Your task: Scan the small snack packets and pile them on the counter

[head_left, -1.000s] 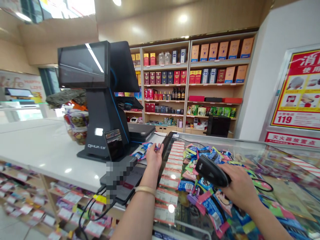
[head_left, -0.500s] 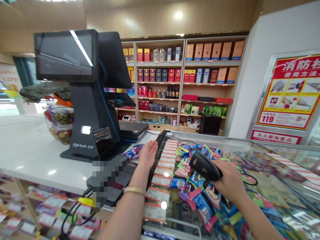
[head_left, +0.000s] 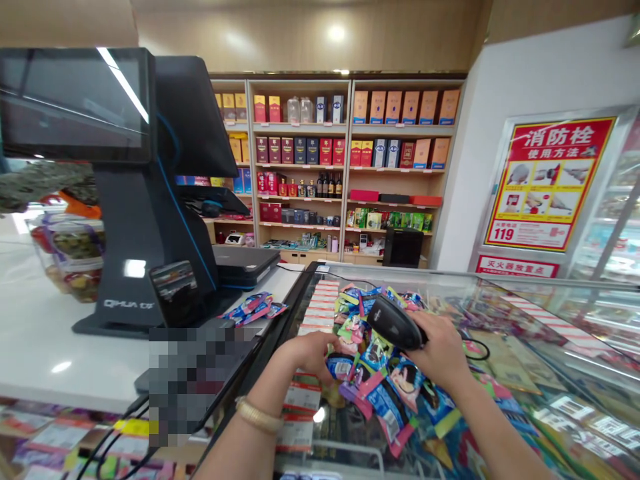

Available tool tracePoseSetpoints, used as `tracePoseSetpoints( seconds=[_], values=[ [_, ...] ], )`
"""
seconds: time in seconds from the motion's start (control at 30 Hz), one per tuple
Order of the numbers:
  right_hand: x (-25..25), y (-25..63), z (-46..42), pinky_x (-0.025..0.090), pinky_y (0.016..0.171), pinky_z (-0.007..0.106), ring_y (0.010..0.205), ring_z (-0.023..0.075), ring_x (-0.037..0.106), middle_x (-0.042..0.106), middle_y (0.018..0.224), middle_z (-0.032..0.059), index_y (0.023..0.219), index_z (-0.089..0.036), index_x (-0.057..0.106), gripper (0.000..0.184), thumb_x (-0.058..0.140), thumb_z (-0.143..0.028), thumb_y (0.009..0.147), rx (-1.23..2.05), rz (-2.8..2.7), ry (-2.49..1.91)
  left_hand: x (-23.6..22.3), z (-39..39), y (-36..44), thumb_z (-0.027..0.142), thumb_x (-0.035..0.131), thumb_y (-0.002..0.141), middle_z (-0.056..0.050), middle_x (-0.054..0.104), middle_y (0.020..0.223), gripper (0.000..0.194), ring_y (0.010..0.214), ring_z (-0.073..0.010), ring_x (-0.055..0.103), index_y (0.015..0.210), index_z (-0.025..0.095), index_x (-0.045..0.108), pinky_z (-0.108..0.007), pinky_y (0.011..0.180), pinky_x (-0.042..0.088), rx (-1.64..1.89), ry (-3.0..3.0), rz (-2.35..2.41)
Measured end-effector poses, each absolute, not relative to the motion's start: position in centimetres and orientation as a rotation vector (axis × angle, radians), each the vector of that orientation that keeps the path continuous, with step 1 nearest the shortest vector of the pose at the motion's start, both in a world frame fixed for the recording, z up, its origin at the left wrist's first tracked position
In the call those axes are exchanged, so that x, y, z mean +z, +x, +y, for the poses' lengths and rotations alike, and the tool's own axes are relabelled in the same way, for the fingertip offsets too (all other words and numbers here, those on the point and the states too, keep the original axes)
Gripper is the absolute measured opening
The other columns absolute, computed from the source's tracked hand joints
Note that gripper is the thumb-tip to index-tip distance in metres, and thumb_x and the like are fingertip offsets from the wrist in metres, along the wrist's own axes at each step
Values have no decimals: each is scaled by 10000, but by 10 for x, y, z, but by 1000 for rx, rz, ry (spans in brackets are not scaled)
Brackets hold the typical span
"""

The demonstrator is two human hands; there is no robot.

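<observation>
My right hand (head_left: 443,353) grips a black barcode scanner (head_left: 395,322), its head pointing left over a heap of small colourful snack packets (head_left: 385,387) on the glass counter (head_left: 530,353). My left hand (head_left: 313,352), a gold bracelet on its wrist, curls its fingers onto a blue packet (head_left: 341,366) at the left edge of the heap. A few more packets (head_left: 253,307) lie apart on the white counter beside the black register stand (head_left: 150,227).
A black checkout terminal with two screens (head_left: 75,103) stands left on the white counter (head_left: 40,333), with a jar of wrapped goods (head_left: 70,257) behind it. Cables hang at the counter front. Shelves of boxes and bottles (head_left: 340,167) line the back wall; a red poster (head_left: 545,180) hangs on the right.
My left hand let go of packets by the register, drew back right and closed onto a packet in the heap. The view swung to the right; the scanner stays in my right hand.
</observation>
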State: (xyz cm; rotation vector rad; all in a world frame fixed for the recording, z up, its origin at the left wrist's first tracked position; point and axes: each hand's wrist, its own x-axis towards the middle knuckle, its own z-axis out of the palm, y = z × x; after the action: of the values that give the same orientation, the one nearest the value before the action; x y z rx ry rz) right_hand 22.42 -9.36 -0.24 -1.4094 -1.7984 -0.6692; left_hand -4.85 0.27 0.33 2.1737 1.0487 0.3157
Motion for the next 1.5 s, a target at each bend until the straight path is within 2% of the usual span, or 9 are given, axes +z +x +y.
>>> tracePoseSetpoints(
  seconds=[0.13, 0.33, 0.47, 0.6, 0.73, 0.87, 1.07, 1.33, 1.5],
  values=[
    [-3, 225, -94, 435, 777, 364, 915, 258, 652, 718, 980, 86, 1002, -206, 662, 308, 569, -261, 714, -672, -1812, -1414, 0, 4, -46, 300, 855, 420, 41, 656, 665, 344, 636, -170, 586, 718, 250, 690, -233, 568, 412, 413, 2115, 997],
    [-5, 230, -92, 451, 774, 367, 914, 263, 654, 718, 996, 88, 1020, -205, 661, 357, 555, -240, 680, -705, -1795, -1410, 9, 3, -50, 254, 853, 416, 47, 635, 697, 411, 663, -143, 566, 729, 201, 591, -224, 609, 424, 549, 1956, 919],
    [-4, 231, -91, 456, 770, 368, 886, 262, 655, 720, 962, 85, 991, -212, 656, 330, 544, -233, 682, -726, -1755, -1397, 12, 6, -39, 250, 821, 494, 58, 590, 716, 449, 650, -122, 544, 805, 207, 500, -214, 612, 410, 929, 1765, 910],
    [-3, 232, -92, 452, 764, 379, 861, 268, 652, 716, 911, 85, 984, -203, 647, 302, 563, -263, 700, -744, -1719, -1354, 11, 9, -26, 218, 813, 490, 78, 511, 723, 488, 650, -112, 515, 812, 226, 446, -204, 621, 385, 1429, 1723, 981],
    [-2, 229, -94, 445, 781, 380, 893, 271, 649, 714, 958, 91, 1011, -204, 646, 325, 578, -274, 701, -733, -1747, -1301, 13, 6, -23, 149, 763, 533, 87, 477, 716, 448, 630, -109, 494, 819, 238, 430, -208, 628, 368, 1626, 1753, 1106],
    [2, 220, -98, 417, 783, 364, 888, 251, 647, 717, 949, 76, 989, -206, 646, 281, 566, -244, 722, -661, -1843, -1285, 12, 2, -23, 138, 756, 574, 78, 483, 742, 446, 650, -119, 505, 841, 245, 415, -216, 637, 375, 1684, 1798, 1166],
    [6, 209, -102, 372, 767, 347, 841, 224, 623, 704, 896, 57, 960, -209, 640, 241, 543, -218, 739, -509, -1930, -1315, 10, -1, -17, 161, 779, 554, 57, 512, 793, 453, 699, -130, 527, 834, 239, 432, -223, 664, 394, 1722, 1792, 1107],
    [4, 210, -100, 353, 738, 340, 811, 222, 610, 696, 882, 47, 939, -210, 630, 206, 559, -240, 749, -492, -1933, -1325, 9, -2, -16, 171, 719, 574, 68, 517, 784, 426, 675, -125, 534, 864, 230, 413, -229, 636, 404, 1658, 1867, 1169],
    [3, 211, -99, 364, 734, 339, 812, 218, 618, 698, 886, 35, 947, -215, 631, 226, 563, -222, 731, -518, -1929, -1314, 8, -2, -14, 172, 739, 561, 61, 539, 790, 429, 688, -127, 555, 852, 228, 428, -231, 646, 420, 1686, 1857, 1152]
  ],
)
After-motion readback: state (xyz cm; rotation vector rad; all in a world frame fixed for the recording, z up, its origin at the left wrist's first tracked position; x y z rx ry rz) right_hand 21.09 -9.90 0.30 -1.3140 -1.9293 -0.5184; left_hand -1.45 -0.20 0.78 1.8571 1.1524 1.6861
